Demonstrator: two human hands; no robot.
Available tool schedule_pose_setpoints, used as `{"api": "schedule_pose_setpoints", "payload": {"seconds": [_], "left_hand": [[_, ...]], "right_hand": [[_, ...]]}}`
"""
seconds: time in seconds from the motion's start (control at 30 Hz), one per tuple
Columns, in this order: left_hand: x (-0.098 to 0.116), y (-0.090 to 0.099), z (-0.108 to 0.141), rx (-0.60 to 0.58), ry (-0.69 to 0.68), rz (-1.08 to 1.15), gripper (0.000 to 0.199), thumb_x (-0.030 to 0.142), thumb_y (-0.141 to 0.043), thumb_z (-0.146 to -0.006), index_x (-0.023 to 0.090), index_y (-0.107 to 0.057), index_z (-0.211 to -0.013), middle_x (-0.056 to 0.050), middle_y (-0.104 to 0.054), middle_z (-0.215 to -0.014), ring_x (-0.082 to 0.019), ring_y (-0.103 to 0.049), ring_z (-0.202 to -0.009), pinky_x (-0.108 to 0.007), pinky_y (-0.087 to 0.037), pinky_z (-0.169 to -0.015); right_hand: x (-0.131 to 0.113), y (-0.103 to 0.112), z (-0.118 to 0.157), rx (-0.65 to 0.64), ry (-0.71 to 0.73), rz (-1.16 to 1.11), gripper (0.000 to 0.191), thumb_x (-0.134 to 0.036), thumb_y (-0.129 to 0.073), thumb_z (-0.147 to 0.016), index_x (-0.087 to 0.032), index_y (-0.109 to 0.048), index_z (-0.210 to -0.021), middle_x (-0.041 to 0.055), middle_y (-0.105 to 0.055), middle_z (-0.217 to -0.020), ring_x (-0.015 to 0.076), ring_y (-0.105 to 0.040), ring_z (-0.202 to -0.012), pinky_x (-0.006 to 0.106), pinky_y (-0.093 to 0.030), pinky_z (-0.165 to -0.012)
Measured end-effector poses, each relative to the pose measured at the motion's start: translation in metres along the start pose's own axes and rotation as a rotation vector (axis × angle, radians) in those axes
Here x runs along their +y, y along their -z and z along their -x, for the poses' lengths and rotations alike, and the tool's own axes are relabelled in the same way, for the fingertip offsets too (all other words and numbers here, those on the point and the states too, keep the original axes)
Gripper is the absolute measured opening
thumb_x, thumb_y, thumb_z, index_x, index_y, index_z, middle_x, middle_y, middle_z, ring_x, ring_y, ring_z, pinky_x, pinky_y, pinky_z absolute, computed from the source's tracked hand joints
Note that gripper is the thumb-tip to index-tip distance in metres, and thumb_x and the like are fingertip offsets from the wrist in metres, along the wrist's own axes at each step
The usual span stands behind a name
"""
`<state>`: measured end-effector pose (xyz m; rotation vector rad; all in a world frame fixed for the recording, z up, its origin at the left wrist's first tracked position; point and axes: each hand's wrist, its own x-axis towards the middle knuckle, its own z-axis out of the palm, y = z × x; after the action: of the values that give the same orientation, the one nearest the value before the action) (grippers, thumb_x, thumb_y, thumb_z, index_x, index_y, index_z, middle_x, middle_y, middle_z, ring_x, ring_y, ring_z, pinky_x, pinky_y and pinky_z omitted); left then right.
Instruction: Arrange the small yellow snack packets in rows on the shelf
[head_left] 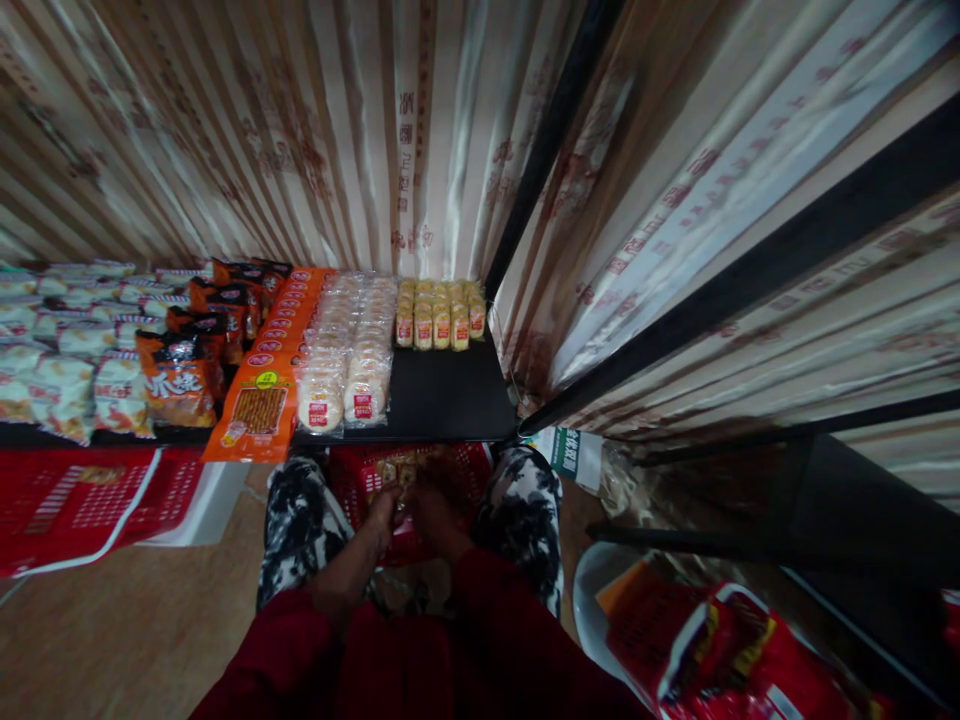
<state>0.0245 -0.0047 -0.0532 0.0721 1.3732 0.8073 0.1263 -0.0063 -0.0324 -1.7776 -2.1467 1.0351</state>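
Note:
Both hands reach down into a red plastic basket (472,475) between the knees. My left hand (385,508) is at small wrapped snacks (391,466) in the basket, its fingers curled around something too small and dark to make out. Close beside it, my right hand (433,508) is dim and blurred, so its fingers cannot be told apart. Just beyond the basket, a black shelf (450,395) holds small yellow wrapped packs (441,318) at its right end and two columns of round, pale wrapped cakes (365,385) to their left.
Orange flat packets (259,400), orange-black bags (180,378) and white bags (124,392) fill the shelf's left. A red bag (82,500) hangs below. At right stand dark frame bars (720,270) and a pale tub (589,590) with red packages (750,650).

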Motion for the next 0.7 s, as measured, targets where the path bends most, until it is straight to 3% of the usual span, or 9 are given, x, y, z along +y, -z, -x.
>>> {"api": "schedule_pose_setpoints", "payload": {"seconds": [0.13,0.5,0.7], "left_hand": [[0.000,0.000,0.003,0.003,-0.016,0.007,0.022,0.016,-0.056,-0.071,0.021,-0.058,-0.092,0.000,-0.065,-0.072,-0.012,-0.062,-0.059,-0.022,-0.049,-0.055],[0.009,-0.001,0.024,0.022,-0.045,0.080,0.027,0.006,-0.048,-0.073,0.016,-0.058,-0.096,-0.002,-0.065,-0.076,-0.010,-0.060,-0.059,-0.019,-0.048,-0.054],[0.007,-0.002,0.031,0.006,-0.046,0.097,0.029,0.006,-0.047,-0.074,0.016,-0.056,-0.100,-0.002,-0.063,-0.074,-0.008,-0.056,-0.050,-0.020,-0.047,-0.051]], "right_hand": [[0.000,0.005,0.002,0.060,0.000,-0.086,0.032,-0.001,-0.041,-0.074,-0.012,-0.066,-0.090,0.0131,-0.066,-0.101,0.0177,-0.060,-0.095,0.025,-0.041,-0.085],[0.004,0.013,0.010,0.227,-0.088,-0.158,0.028,-0.008,-0.041,-0.079,-0.013,-0.064,-0.092,0.0107,-0.065,-0.094,0.0189,-0.058,-0.091,0.026,-0.042,-0.083],[0.006,0.012,0.014,0.306,-0.173,-0.391,0.026,-0.009,-0.047,-0.073,-0.013,-0.060,-0.095,0.0100,-0.066,-0.097,0.0184,-0.061,-0.091,0.028,-0.045,-0.085]]}}
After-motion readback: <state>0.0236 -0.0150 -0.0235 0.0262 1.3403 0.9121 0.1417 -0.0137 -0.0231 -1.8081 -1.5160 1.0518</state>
